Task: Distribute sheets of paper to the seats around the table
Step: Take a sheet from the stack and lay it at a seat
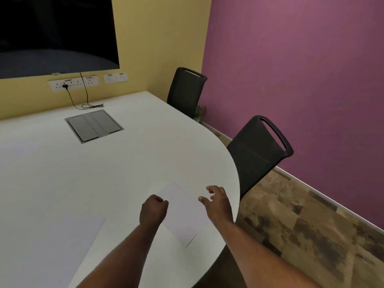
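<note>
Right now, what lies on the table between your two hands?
In the head view, a single white sheet of paper lies flat on the table between the left hand and the right hand; nothing else is there.

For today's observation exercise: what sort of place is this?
Most likely an office meeting room: a large white table with a built-in cable hatch, black chairs along its edge, and a big wall screen.

The broad white rounded table (116,167) lies bare beyond both hands, broken only by a flush grey metal cable hatch (94,126); two black mesh-backed chairs (258,148) crowd its right edge.
</note>
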### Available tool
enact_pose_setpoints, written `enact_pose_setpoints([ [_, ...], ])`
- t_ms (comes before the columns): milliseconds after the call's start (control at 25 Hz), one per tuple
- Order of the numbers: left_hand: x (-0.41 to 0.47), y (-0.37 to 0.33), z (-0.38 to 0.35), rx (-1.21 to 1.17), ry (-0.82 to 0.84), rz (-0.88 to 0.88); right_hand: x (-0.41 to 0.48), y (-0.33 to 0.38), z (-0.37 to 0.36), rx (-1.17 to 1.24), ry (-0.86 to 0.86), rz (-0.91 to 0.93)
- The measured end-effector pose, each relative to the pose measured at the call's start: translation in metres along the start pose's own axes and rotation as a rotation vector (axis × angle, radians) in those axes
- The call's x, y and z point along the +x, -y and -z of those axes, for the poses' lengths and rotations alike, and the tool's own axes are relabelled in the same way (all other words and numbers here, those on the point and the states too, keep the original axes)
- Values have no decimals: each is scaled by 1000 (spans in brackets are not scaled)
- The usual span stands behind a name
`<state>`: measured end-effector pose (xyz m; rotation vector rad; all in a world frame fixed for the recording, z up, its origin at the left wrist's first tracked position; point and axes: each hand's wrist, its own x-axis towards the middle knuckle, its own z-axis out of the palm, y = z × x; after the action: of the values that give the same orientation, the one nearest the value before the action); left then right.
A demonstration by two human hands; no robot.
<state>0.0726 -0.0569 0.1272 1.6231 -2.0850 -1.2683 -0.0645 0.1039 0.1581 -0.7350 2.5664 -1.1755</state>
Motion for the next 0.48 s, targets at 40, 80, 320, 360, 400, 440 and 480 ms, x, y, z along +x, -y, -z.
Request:
enact_pose_setpoints([
  [40, 3, 1, -3, 1, 10, 20, 8, -5, 1, -3, 13, 3],
  [80, 9, 2, -8, -5, 8, 48, 21, -9, 1, -8, 34, 11],
  [320, 36, 8, -39, -66, -71, 247, 95, -37, -14, -34, 180, 30],
  [360, 40, 10, -46, -89, -93, 280, 108, -42, -20, -37, 207, 40],
  [400, 43, 12, -53, -110, -113, 314, 120, -48, -27, -41, 237, 53],
  [440, 45, 15, -61, -128, -133, 359, 133, -54, -35, -50, 275, 69],
  [480, 46, 19, -69, -143, -152, 403, 144, -60, -44, -57, 313, 85],
])
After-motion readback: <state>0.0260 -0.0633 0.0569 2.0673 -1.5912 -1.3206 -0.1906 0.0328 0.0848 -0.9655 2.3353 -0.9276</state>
